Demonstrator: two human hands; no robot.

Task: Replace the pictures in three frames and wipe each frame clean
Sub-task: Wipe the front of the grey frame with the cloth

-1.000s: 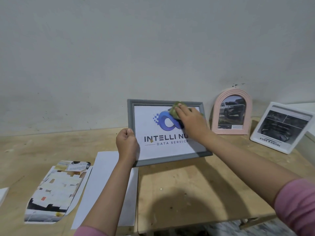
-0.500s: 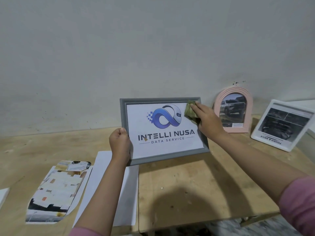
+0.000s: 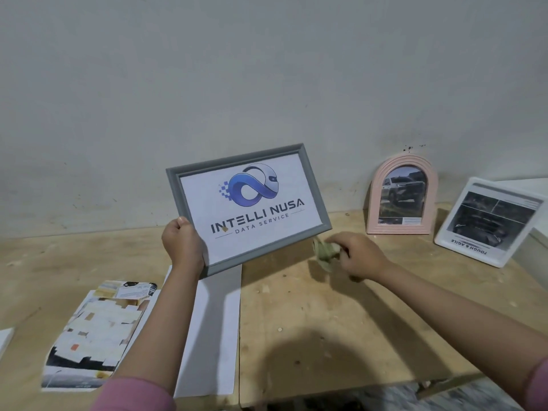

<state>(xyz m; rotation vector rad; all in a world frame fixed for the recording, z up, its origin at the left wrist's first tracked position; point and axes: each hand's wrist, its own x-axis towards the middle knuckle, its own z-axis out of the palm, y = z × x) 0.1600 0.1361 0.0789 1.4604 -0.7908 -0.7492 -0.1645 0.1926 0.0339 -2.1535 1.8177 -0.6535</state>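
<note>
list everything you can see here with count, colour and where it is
grey frame: 1, grey, logo print inside, held tilted above the table
arched frame: 1, pink, car photo, standing at the wall
white frame: 1, white, dark photo, leaning far right
cloth: 1, green, on the table under right fingers
loose picture: 1, pale patchwork, lying left
blank sheet: 1, white, beside it
table: 1, wooden
left hand: grips grey frame's lower left corner
right hand: on the cloth

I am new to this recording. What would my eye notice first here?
First, the grey frame with the blue Intelli Nusa logo, held tilted above the table by the left hand. Next, the right hand holding a green cloth low over the wooden table.
</note>
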